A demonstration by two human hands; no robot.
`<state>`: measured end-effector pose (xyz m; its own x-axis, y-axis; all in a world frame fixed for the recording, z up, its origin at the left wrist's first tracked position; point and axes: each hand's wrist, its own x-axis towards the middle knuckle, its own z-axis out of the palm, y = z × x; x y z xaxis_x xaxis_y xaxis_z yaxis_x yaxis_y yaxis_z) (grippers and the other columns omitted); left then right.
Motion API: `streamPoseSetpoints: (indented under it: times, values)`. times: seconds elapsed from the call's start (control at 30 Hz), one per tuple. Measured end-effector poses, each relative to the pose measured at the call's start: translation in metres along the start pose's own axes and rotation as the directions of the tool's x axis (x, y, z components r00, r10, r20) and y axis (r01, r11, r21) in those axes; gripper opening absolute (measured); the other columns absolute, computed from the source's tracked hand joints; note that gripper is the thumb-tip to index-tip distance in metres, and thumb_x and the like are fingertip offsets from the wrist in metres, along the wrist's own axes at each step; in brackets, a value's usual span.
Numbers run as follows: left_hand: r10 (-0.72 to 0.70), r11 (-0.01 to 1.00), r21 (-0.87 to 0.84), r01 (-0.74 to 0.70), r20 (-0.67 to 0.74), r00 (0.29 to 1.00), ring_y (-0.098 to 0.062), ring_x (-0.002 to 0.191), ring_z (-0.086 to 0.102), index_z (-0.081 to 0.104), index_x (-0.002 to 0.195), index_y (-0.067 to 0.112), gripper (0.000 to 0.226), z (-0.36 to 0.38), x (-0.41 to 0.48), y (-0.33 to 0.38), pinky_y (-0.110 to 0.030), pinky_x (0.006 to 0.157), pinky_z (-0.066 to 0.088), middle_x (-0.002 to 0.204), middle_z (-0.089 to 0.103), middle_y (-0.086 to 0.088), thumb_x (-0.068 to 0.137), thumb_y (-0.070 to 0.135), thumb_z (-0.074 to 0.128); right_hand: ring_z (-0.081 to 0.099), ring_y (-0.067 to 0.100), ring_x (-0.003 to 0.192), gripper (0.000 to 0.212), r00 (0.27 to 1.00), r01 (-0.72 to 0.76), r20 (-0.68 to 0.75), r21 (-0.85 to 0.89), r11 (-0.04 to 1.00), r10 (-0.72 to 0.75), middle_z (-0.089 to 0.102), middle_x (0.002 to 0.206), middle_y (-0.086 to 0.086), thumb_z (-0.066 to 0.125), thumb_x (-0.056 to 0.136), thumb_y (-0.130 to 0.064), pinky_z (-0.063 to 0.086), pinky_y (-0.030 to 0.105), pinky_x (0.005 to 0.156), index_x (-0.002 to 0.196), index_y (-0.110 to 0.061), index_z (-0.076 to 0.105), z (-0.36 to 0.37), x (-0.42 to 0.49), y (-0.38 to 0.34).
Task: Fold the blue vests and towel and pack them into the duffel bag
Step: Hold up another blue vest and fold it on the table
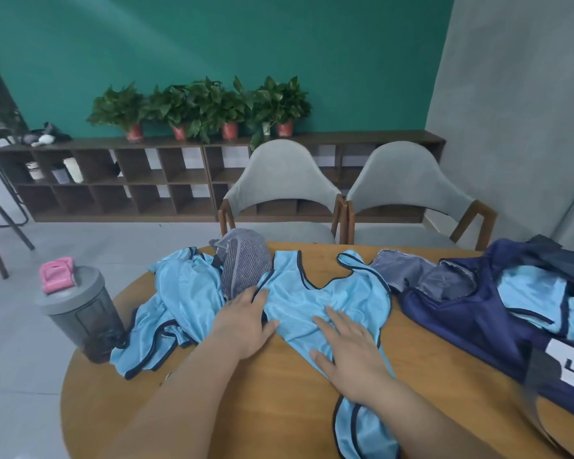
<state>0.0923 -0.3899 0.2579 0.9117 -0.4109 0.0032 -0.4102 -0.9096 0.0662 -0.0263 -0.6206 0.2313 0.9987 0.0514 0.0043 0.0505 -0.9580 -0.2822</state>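
Person had both hands down flat on a blue vest (328, 293) spread in the middle of the round wooden table (246, 409). The left hand (246, 321) lay along the vest's left edge, fingers straight and thumb out on the cloth, gripping nothing, fingertips right up against a grey striped bundle (246, 263) that looked like the towel, hard to say for sure. The right hand (348, 342) was palm down on the lower part of the vest, fingers spread and relaxed, just pressing, nothing pinched. The vest's neck pointed to the far side and its other end ran off under the right forearm toward the near edge. A crumpled pile of blue vests (179, 303) sat just left of the left hand, touching the bundle. The navy duffel (478, 323) lay unzipped on the right side of the table with a folded blue vest (527, 289) already inside. A grey shaker bottle (80, 313) with a pink cap stood at the table's left edge. Two grey chairs (279, 180) sat on the far side.
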Motion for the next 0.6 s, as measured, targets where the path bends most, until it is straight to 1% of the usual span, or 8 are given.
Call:
streamPoseSetpoints:
  times: [0.07,0.17,0.23,0.3,0.4,0.5,0.57,0.6]
  values:
    - [-0.016,0.998,0.061,0.016,0.000,1.000,-0.027,0.143,0.044,0.022,0.161,0.025,0.078,-0.004,-0.004,-0.006,-0.043,0.117,0.038,0.164,0.029,-0.001,0.099,0.069,0.041,-0.006,0.011,0.160,0.073,0.999,0.040,-0.023,0.069,0.997,-0.039,-0.007,0.173,-0.013,0.038,0.103,-0.066,-0.001,0.032,0.129,0.166,-0.039,0.012,0.000,-0.004,-0.009]
    - [-0.044,0.992,0.122,0.046,-0.015,0.999,-0.028,0.138,0.044,0.030,0.155,0.023,0.072,-0.010,-0.012,-0.008,-0.043,0.115,0.038,0.151,0.036,-0.006,0.099,0.065,0.044,0.008,0.014,0.158,0.076,0.996,0.037,-0.085,0.150,0.988,-0.025,0.005,0.172,-0.011,0.051,0.098,-0.066,0.016,0.033,0.128,0.163,-0.038,0.024,0.002,-0.008,-0.013]
    - [-0.013,0.992,0.121,0.025,-0.105,0.994,-0.030,0.136,0.041,0.039,0.149,0.022,0.061,-0.010,-0.018,-0.004,-0.043,0.114,0.039,0.143,0.038,-0.009,0.100,0.056,0.050,0.026,0.021,0.151,0.070,0.979,-0.058,-0.190,0.054,0.997,0.068,0.028,0.163,-0.004,0.054,0.095,-0.066,0.032,0.038,0.122,0.156,-0.033,0.042,0.003,-0.009,-0.009]
    - [0.074,0.993,0.111,-0.050,-0.220,0.973,-0.031,0.133,0.044,0.051,0.141,0.021,0.051,-0.006,-0.025,0.004,-0.043,0.110,0.041,0.140,0.042,-0.009,0.098,0.048,0.057,0.044,0.023,0.131,0.054,0.950,-0.159,-0.276,-0.036,0.987,0.143,0.049,0.141,-0.005,0.055,0.096,-0.063,0.044,0.039,0.106,0.140,-0.033,0.059,0.000,-0.010,-0.006]
    - [0.113,0.993,-0.004,-0.121,-0.322,0.940,-0.029,0.134,0.045,0.054,0.139,0.022,0.049,0.005,-0.036,0.020,-0.042,0.108,0.045,0.145,0.042,-0.007,0.094,0.038,0.063,0.052,0.021,0.116,0.029,0.957,-0.183,-0.243,-0.068,0.981,0.161,0.055,0.118,-0.007,0.049,0.103,-0.049,0.046,0.037,0.090,0.121,-0.033,0.065,-0.009,-0.009,0.002]
    - [0.068,0.988,-0.092,-0.121,-0.441,0.895,-0.028,0.133,0.043,0.052,0.141,0.019,0.050,0.007,-0.048,0.040,-0.041,0.109,0.045,0.146,0.043,-0.009,0.094,0.032,0.063,0.062,0.027,0.103,0.027,0.904,-0.299,-0.276,0.139,0.944,0.327,0.058,0.099,0.000,0.043,0.108,-0.041,0.047,0.035,0.073,0.105,-0.023,0.063,-0.031,-0.008,0.011]
    - [0.079,0.980,-0.113,-0.164,-0.537,0.840,-0.026,0.117,0.050,0.058,0.130,0.018,0.038,0.007,-0.056,0.054,-0.041,0.099,0.048,0.131,0.051,-0.005,0.094,0.029,0.062,0.063,0.034,0.102,0.029,0.829,-0.398,-0.288,0.300,0.867,0.480,0.065,0.103,0.009,0.041,0.108,-0.039,0.045,0.037,0.073,0.108,-0.018,0.061,-0.040,-0.007,0.020]
    - [0.094,0.974,-0.120,-0.192,-0.556,0.826,-0.023,0.109,0.052,0.060,0.124,0.019,0.031,0.008,-0.061,0.060,-0.039,0.093,0.047,0.122,0.053,-0.001,0.095,0.030,0.060,0.061,0.035,0.107,0.028,0.799,-0.435,-0.311,0.293,0.852,0.515,0.066,0.113,0.012,0.043,0.108,-0.038,0.047,0.039,0.078,0.115,-0.018,0.061,-0.043,-0.007,0.022]
